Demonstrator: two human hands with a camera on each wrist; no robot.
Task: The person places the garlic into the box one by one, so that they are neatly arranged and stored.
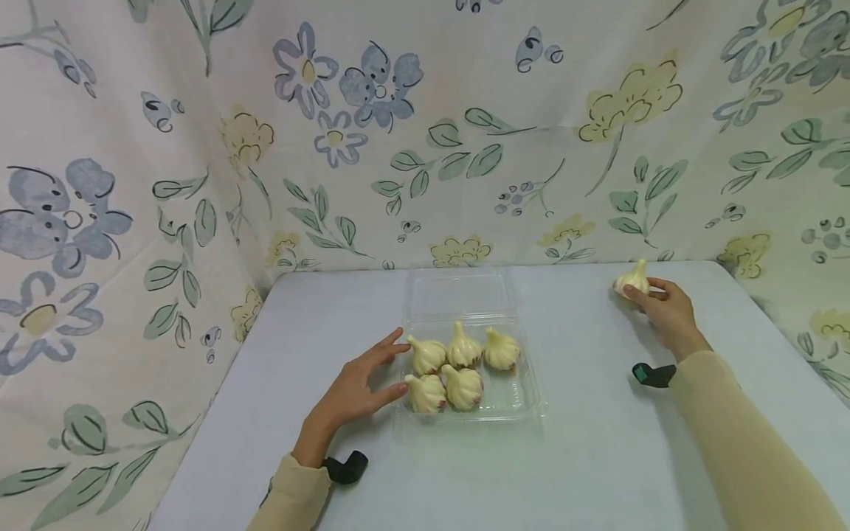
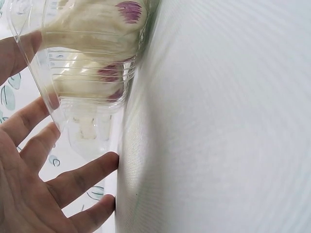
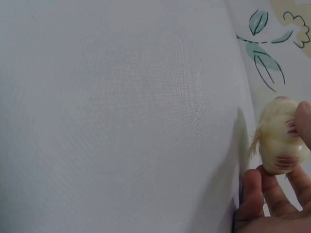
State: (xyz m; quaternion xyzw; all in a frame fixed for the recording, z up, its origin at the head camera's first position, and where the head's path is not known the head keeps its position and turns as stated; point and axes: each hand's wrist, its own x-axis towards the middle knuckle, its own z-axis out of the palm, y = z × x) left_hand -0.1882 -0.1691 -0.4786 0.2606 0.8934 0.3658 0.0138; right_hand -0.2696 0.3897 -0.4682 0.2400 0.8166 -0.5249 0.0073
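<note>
A clear plastic container [image 1: 508, 394] lies on the table with its lid [image 1: 460, 295] folded back. Inside are several garlic bulbs [image 1: 463, 387], three in the back row and two in the front row. Against the container's left side rests my left hand [image 1: 355, 387], fingers spread; in the left wrist view its thumb and some fingertips touch the clear rim [image 2: 35, 73]. Far to the right, my right hand [image 1: 667, 310] pinches another garlic bulb [image 1: 633, 280] between thumb and fingers. The right wrist view shows this bulb [image 3: 279, 136] with purple streaks and roots facing the table.
A white cloth covers the table [image 1: 584, 457]. Behind it and on both sides hangs a flower-printed curtain [image 1: 425, 199]. A black wrist device sits near each cuff, one at the left [image 1: 347, 467] and one at the right [image 1: 654, 375].
</note>
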